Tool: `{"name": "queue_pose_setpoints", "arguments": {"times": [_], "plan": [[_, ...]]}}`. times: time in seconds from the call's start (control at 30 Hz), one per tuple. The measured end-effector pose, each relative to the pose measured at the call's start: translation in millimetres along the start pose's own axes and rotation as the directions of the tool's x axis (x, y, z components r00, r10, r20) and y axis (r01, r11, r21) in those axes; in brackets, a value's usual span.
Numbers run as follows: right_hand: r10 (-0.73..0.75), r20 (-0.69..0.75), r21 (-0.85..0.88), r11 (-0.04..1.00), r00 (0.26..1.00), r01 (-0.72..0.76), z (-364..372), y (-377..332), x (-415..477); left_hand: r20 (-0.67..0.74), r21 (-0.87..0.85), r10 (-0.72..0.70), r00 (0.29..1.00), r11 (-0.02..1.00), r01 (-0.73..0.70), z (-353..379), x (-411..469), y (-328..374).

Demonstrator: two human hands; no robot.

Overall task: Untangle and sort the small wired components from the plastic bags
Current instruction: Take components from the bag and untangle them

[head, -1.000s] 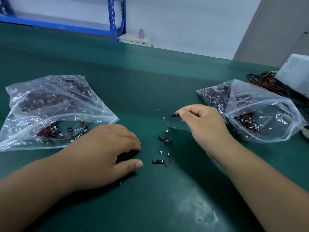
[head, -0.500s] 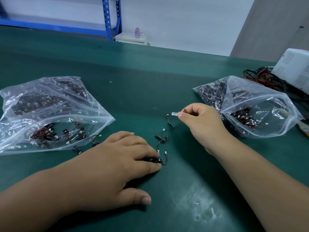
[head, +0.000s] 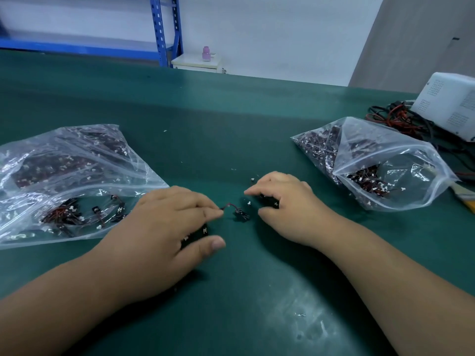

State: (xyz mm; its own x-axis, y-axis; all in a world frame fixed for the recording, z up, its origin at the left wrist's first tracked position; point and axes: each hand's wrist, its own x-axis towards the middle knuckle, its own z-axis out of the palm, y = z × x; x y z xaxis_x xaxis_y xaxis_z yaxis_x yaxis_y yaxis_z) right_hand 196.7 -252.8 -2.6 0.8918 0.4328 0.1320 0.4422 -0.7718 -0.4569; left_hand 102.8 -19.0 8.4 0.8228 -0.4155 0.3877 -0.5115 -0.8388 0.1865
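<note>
Two clear plastic bags of small black wired components lie on the green table: the left bag (head: 64, 176) and the right bag (head: 380, 165). Between them my left hand (head: 164, 227) rests flat on the table, its fingers covering loose components (head: 203, 231) and touching the end of a red wire. That wire runs to a black component (head: 241, 215) lying between my hands. My right hand (head: 282, 201) sits low on the table, with its fingers and thumb curled round other small wired components (head: 268, 200). A white connector (head: 252, 179) shows just beyond its fingertips.
A white box-shaped device (head: 449, 104) with red and black cables (head: 395, 119) sits at the far right. A brush handle (head: 462, 196) pokes out beside the right bag. Small white scraps dot the green table (head: 231, 119). Blue shelving (head: 164, 29) stands behind it.
My right hand has come down from holding a component in the air to the table. My left hand has slid right and forward over the loose components, and the two hands are now close together.
</note>
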Motion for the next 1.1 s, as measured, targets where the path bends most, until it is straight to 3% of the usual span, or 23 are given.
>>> {"name": "queue_pose_setpoints", "arguments": {"times": [0.07,0.17,0.33,0.53,0.67,0.93,1.1], "plan": [[-0.011,0.021,-0.002,1.0,1.0,0.011,0.3,-2.1,-1.4,0.094,0.06,-0.126,0.988,0.991,0.12,1.5,5.9,0.7],[0.01,0.004,-0.055,0.998,1.0,-0.009,-1.3,-4.8,-1.6,0.239,0.153,-0.202,0.95,0.974,0.169,10.3,11.0,-0.2],[0.166,0.066,-0.085,0.983,0.984,-0.16,-14.9,-8.5,-0.6,0.259,0.176,-0.215,0.942,0.969,0.173,18.3,14.5,-5.4],[-0.051,0.062,-0.031,0.998,0.997,0.053,-5.9,-22.9,-5.2,0.254,0.2,-0.225,0.941,0.964,0.176,20.4,16.7,-6.7],[-0.048,0.013,-0.09,0.995,0.999,0.049,9.3,-26.2,-3.2,0.257,0.19,-0.203,0.945,0.969,0.157,18.4,16.7,-5.5],[0.137,-0.162,0.328,0.942,0.977,-0.078,-0.5,-11.2,3.9,0.291,0.103,-0.117,0.95,0.991,0.09,8.8,12.7,-1.9],[0.231,-0.24,0.475,0.875,0.943,-0.094,-14.6,-1.2,8.0,0.259,0.099,-0.108,0.96,0.992,0.085,4.9,7.8,-1.2]]}}
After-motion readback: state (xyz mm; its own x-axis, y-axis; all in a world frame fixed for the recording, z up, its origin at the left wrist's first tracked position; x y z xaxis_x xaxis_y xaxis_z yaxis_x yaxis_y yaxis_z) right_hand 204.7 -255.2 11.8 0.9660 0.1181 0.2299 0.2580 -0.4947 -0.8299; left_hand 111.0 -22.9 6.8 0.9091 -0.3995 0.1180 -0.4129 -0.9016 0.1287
